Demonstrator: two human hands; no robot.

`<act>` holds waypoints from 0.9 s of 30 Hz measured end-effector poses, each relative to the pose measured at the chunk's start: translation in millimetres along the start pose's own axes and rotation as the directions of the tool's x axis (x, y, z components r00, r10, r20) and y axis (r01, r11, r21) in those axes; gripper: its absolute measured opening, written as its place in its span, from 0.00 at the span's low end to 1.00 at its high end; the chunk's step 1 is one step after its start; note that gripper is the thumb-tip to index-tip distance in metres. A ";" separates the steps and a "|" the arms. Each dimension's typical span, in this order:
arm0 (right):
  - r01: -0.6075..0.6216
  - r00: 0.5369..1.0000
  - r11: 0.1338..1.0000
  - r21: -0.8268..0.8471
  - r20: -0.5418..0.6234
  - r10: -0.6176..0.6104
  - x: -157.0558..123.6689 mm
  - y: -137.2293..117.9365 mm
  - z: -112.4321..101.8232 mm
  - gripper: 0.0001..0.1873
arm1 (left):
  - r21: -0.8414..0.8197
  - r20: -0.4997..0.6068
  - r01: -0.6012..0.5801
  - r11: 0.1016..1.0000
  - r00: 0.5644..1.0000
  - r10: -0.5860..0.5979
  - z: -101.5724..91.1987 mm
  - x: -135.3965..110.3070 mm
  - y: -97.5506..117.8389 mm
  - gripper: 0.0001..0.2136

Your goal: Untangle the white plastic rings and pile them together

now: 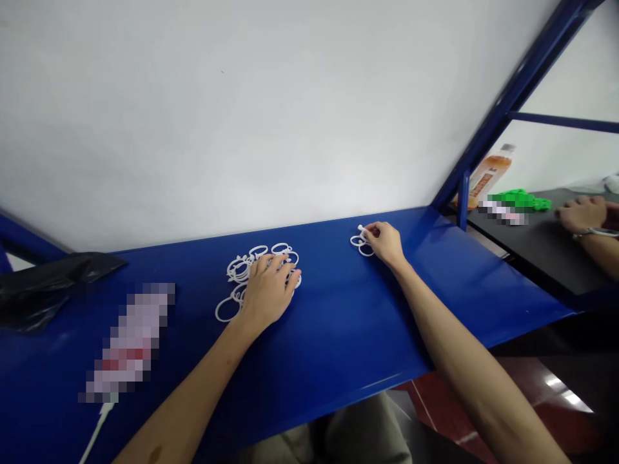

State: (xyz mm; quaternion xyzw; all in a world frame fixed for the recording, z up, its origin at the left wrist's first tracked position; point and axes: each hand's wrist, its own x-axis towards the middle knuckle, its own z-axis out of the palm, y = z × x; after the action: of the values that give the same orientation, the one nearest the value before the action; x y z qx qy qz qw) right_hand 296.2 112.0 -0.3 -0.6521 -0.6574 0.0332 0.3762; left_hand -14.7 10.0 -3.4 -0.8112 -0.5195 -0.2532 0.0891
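My left hand point(271, 287) lies palm down with its fingers spread over a loose heap of thin white plastic rings point(238, 270), hiding part of it. The rings look like curtain rings with small knobs. Farther right on the blue tabletop point(338, 309), my right hand point(385, 241) has thumb and forefinger pinched together on a white plastic ring point(361, 228), mostly covered by the fingers. Beneath and beside those fingertips lies a smaller group of white rings point(366, 253).
A black plastic bag point(62, 277) lies at the far left, near a blurred-out flat item point(130, 341) with a white cable point(94, 432). Blue frame posts point(483, 135) rise at the right. Beyond are a bottle point(491, 174), a green object point(522, 200) and another person's hand point(587, 216).
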 end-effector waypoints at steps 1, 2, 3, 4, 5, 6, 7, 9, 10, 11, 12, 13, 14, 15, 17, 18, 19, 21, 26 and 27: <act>0.006 1.000 1.000 -0.005 0.014 -0.006 -0.6 0.2 1.2 0.08 | -0.008 -0.001 0.000 1.000 1.000 0.000 -0.3 0.2 0.3 0.13; 0.013 1.000 1.000 -0.010 0.024 -0.012 -1.2 -0.2 2.1 0.09 | -0.019 -0.001 0.002 1.000 1.000 -0.002 -0.7 0.3 0.7 0.13; 0.020 0.999 1.000 -0.014 0.030 -0.019 -1.6 -0.9 2.8 0.10 | -0.033 -0.002 0.005 0.999 1.000 -0.005 -1.1 0.4 1.1 0.12; 0.027 0.999 0.999 -0.020 0.031 -0.026 -1.7 -1.5 3.1 0.11 | -0.049 -0.004 0.007 0.999 1.000 -0.007 -1.5 0.4 1.6 0.12; 0.034 0.999 0.999 -0.025 0.030 -0.033 -1.6 -1.9 3.2 0.12 | -0.066 -0.006 0.009 0.998 1.000 -0.010 -1.9 0.4 2.1 0.11; 0.040 0.999 0.999 -0.032 0.028 -0.039 -1.3 -2.0 2.9 0.13 | -0.083 -0.008 0.010 0.996 1.000 -0.011 -2.2 0.3 2.7 0.11; 0.044 0.999 0.998 -0.038 0.026 -0.043 -1.0 -2.2 2.4 0.13 | -0.099 -0.008 0.008 0.995 1.000 -0.009 -2.6 0.2 3.3 0.10; 0.058 0.998 0.997 -0.056 0.012 -0.058 -1.2 -3.5 0.9 0.13 | -0.131 0.003 -0.004 0.991 1.000 0.004 -3.4 0.1 4.4 0.09; 0.073 0.997 0.995 -0.069 -0.006 -0.073 -1.9 -5.4 -0.1 0.13 | -0.148 0.012 -0.010 0.989 1.000 0.012 -3.8 0.0 4.8 0.08; 0.093 0.995 0.992 -0.082 -0.027 -0.095 -3.3 -8.5 -1.1 0.13 | -0.163 0.024 -0.015 0.986 1.000 0.019 -4.1 0.0 5.1 0.08; 0.118 0.991 0.989 -0.094 -0.050 -0.123 -5.6 -13.1 -2.0 0.13 | -0.177 0.037 -0.019 0.984 0.999 0.026 -4.3 -0.1 5.3 0.07; 0.149 0.985 0.984 -0.100 -0.068 -0.156 -8.8 -19.2 -2.8 0.13 | -0.191 0.048 -0.024 0.981 0.998 0.033 -4.4 -0.1 5.4 0.07; 0.186 0.978 0.978 -0.096 -0.077 -0.193 -13.0 -26.7 -3.3 0.13 | -0.205 0.057 -0.032 0.978 0.997 0.045 -4.5 -0.2 5.5 0.08; 0.230 0.970 0.970 -0.077 -0.067 -0.235 -18.2 -35.4 -3.3 0.13 | -0.221 0.062 -0.046 0.974 0.996 0.061 -4.5 -0.2 5.6 0.08; 0.348 0.938 0.938 0.012 0.011 -0.348 -31.0 -54.5 -1.6 0.12 | -0.260 0.055 -0.086 0.962 0.993 0.103 -4.4 -0.4 6.0 0.08; 0.419 0.901 0.904 0.083 0.084 -0.425 -38.0 -64.1 0.2 0.13 | -0.281 0.044 -0.103 0.954 0.992 0.121 -4.4 -0.5 6.3 0.09; 0.481 0.848 0.862 0.163 0.166 -0.504 -45.2 -73.0 2.5 0.14 | -0.301 0.033 -0.115 0.947 0.991 0.131 -4.3 -0.6 6.5 0.11; 0.556 0.721 0.778 0.292 0.296 -0.627 -58.0 -87.6 8.3 0.17 | -0.340 0.018 -0.116 0.933 0.991 0.130 -3.9 -0.8 6.9 0.15; 0.598 0.590 0.720 0.352 0.415 -0.693 -72.1 -101.7 19.3 0.15 | -0.407 0.009 -0.075 0.910 0.996 0.086 -0.8 -1.2 5.6 0.22; 0.599 0.595 0.729 0.330 0.425 -0.682 -71.7 -101.6 19.6 0.13 | -0.399 0.008 -0.069 0.914 0.997 0.079 -0.2 -1.2 5.3 0.21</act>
State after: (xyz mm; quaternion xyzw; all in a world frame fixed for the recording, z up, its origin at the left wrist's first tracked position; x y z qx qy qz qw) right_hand 191.5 42.5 7.6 -0.3058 -0.9187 0.1203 0.2191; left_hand -10.5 6.6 -3.2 -0.8345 -0.4270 -0.3404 -0.0744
